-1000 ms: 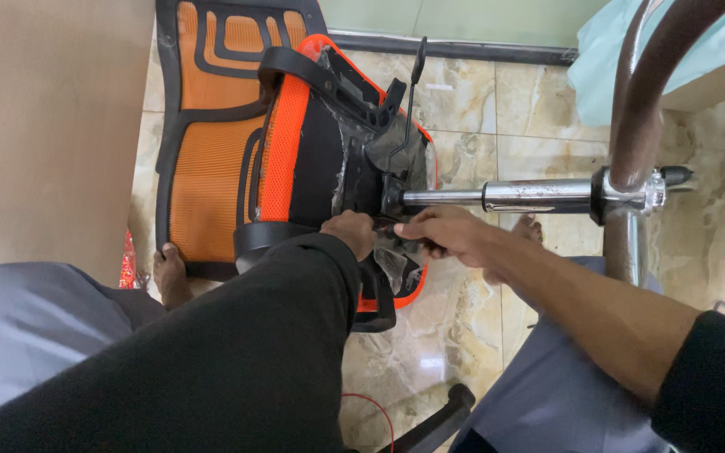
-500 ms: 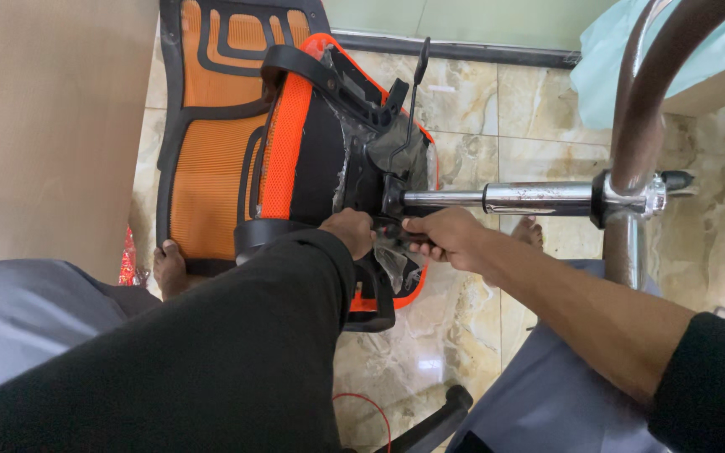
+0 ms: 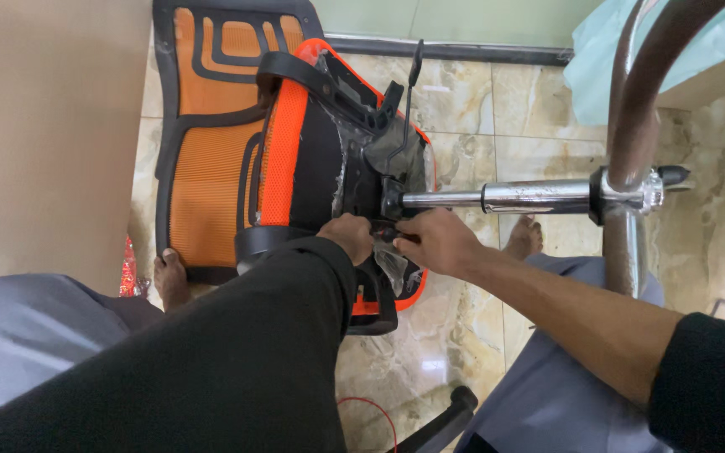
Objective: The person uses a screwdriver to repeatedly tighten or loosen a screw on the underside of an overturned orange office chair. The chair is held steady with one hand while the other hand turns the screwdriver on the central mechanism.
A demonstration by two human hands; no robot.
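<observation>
An orange and black office chair (image 3: 237, 159) lies on its side on the tiled floor, its underside turned toward me. A chrome gas cylinder (image 3: 530, 196) sticks out of its black seat mechanism (image 3: 383, 168) to the right. My left hand (image 3: 350, 235) and my right hand (image 3: 434, 241) meet just below the cylinder's root. Both are closed around a small dark part of the mechanism wrapped in clear plastic film (image 3: 392, 264). What exactly the fingers pinch is hidden.
A curved metal chair-base arm (image 3: 631, 126) crosses the cylinder's end at right. My bare feet (image 3: 171, 277) rest beside the chair. A beige wall panel (image 3: 44, 126) fills the left. A red wire (image 3: 371, 407) and a black bar (image 3: 442, 419) lie near the bottom.
My right hand has slid slightly left, closer to the left hand under the cylinder. The chair has not moved.
</observation>
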